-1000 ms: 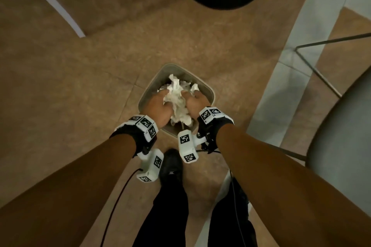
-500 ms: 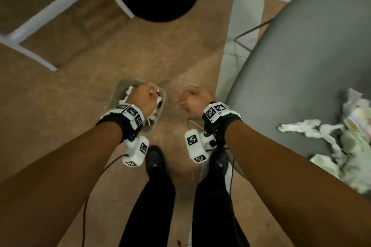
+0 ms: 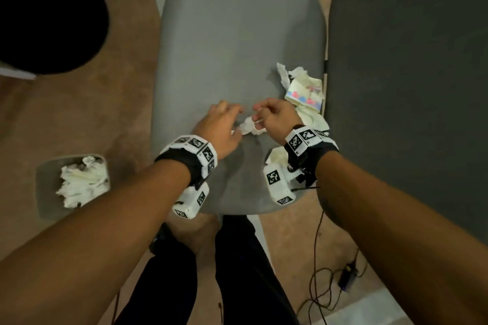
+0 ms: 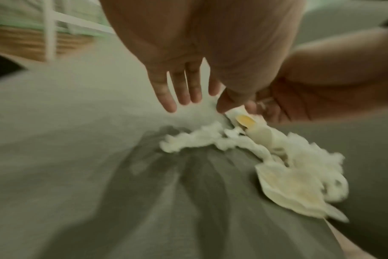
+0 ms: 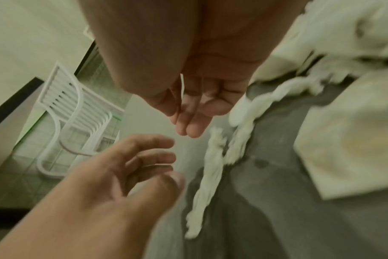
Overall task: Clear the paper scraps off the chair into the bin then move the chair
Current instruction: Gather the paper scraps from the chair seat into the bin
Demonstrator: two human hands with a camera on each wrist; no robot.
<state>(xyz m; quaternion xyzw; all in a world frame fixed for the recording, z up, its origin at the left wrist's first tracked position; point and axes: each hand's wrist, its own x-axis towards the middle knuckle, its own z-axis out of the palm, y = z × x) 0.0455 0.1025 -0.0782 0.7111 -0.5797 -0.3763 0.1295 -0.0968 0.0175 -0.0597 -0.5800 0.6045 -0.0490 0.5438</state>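
- Left hand [image 3: 220, 128] fingers [image 4: 166, 94]: straight, spread, holding nothing.
- Right hand [image 3: 276, 120] fingers [image 5: 194, 122]: loosely curled; grip cannot be told.
- Scraps [image 3: 249, 126]: on chair [image 3: 237, 34].
- Bin [image 3: 43, 187]: on floor, left.

The chair seat [image 3: 232, 42] lies bare toward 12 o'clock. Paper scraps [image 3: 303, 87] crowd its 3 o'clock edge, hard against a dark panel [image 3: 406, 87]. At 9 o'clock, open carpet [image 3: 126, 119] leads to the bin [image 3: 43, 192], heaped with paper.
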